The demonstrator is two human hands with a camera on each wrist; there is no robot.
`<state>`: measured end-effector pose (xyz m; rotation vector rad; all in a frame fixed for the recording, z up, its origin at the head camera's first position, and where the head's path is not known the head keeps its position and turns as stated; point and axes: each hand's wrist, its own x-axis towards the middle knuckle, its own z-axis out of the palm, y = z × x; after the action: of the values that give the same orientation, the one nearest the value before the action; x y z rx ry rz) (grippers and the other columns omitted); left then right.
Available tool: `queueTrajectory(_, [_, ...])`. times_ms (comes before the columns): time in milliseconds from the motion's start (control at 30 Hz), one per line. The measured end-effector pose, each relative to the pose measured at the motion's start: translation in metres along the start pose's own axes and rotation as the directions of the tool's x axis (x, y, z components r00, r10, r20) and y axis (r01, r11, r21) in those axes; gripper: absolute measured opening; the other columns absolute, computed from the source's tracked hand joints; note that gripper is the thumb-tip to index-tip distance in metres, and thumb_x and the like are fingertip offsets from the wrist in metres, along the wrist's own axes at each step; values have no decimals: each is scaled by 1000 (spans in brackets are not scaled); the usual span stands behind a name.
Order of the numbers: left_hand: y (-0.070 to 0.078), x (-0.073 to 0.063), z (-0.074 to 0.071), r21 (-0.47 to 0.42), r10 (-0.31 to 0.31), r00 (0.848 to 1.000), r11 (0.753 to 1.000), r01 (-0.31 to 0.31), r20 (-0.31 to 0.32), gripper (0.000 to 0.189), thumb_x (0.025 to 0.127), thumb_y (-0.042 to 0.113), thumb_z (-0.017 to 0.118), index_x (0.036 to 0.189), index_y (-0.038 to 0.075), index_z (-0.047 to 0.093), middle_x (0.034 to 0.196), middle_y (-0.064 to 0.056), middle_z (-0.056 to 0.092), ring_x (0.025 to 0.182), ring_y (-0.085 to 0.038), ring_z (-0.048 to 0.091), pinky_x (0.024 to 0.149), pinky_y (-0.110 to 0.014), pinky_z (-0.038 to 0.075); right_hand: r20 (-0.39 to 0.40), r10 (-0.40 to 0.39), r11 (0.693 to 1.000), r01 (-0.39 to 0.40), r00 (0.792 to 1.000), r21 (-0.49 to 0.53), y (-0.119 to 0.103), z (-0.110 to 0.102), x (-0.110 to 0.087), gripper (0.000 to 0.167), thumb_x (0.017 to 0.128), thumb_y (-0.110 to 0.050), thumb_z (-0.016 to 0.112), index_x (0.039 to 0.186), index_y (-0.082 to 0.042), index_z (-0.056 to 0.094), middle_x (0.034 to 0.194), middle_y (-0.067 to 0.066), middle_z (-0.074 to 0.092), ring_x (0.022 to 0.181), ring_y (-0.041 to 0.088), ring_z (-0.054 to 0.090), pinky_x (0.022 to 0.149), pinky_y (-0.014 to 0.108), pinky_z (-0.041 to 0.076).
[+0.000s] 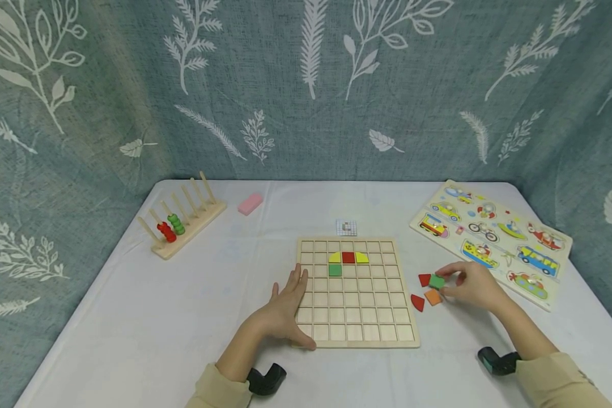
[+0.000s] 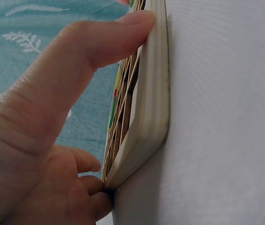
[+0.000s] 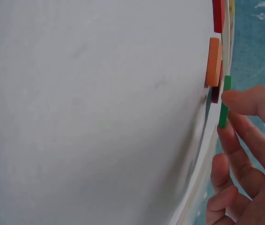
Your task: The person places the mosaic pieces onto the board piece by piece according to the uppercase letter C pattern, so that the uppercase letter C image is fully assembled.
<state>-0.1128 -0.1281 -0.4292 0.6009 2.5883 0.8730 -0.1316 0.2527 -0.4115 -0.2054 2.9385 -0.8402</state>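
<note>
My left hand [image 1: 280, 314] rests on the near left corner of a wooden grid board [image 1: 357, 314], fingers spread along its left side. In the left wrist view the thumb [image 2: 123, 35] lies on the board's rim. On the grid sit a red square tile [image 1: 348, 258] between two yellow curved tiles [image 1: 362, 258], with a green square tile [image 1: 335, 270] below. Right of the board, my right hand [image 1: 471, 285] pinches another green square tile [image 3: 225, 101] between thumb and fingertips. Close by lie an orange tile [image 1: 433, 297], a red tile [image 1: 424, 279] and a red rounded tile [image 1: 417, 303].
A small printed grid card [image 1: 346, 228] lies behind the board. At the right is a vehicle picture puzzle [image 1: 494, 238]. At the back left are a peg rack [image 1: 188, 229] with red and green beads and a pink block [image 1: 250, 204].
</note>
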Motion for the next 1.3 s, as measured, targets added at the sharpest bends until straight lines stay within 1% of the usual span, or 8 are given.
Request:
queueTrajectory(233, [1,0,0,-5,-3,1000,1000,3,4,136,45,36,91,144,-5,7,151,-18,-6,138,-29,-2,105,-58,0,-5,-9,999,9,1000,33,-8,1,1,27,69,-6,73,96,-3,70,91,9,63,71,20,44,52,27,37])
queueTrajectory(433, [0,0,0,-10,-4,1000,1000,4,1,136,44,35,91,144,-5,8,151,-19,-6,138,-30,-2,105,-58,-1,16,-6,999,5,1000,52,-14,3,3,27,70,-7,72,97,-5,70,93,9,65,75,21,45,55,28,39])
queueTrajectory(567, [-1,0,1,-6,-3,1000,1000,3,-4,136,44,35,91,144,-5,8,151,-19,-6,138,-30,-2,105,-58,-1,23,-11,998,9,1000,64,-20,4,3,28,69,-7,72,97,-5,70,94,9,64,75,21,45,54,28,40])
queueTrajectory(833, [-1,1,1,-5,9,1000,1000,-9,-5,136,44,36,91,144,-6,8,151,-19,-6,138,-30,-2,105,-58,0,22,-71,993,68,997,96,-30,9,6,27,70,-4,74,96,-3,70,91,7,64,73,20,47,51,24,41])
queueTrajectory(1067, [-1,1,1,-9,9,1000,1000,-9,-3,136,45,35,91,144,-6,7,151,-20,-6,138,-31,-2,105,-59,0,36,-84,991,80,996,111,-41,14,11,27,71,-5,74,98,-3,70,92,7,64,73,20,48,48,24,41])
queueTrajectory(1267, [-1,1,1,-8,13,1000,1000,-13,-6,136,44,35,91,144,-6,8,150,-20,-5,138,-30,-2,105,-59,0,44,-126,982,119,991,145,-51,20,14,27,70,-4,74,97,-3,69,88,5,62,68,17,46,49,24,38])
queueTrajectory(1300, [-1,1,1,-7,13,1000,1000,-14,-6,136,44,35,91,144,-6,8,150,-20,-5,138,-30,-2,105,-59,0,48,-122,982,113,991,152,-52,21,14,27,70,-4,74,97,-3,69,86,6,61,64,17,46,47,23,38])
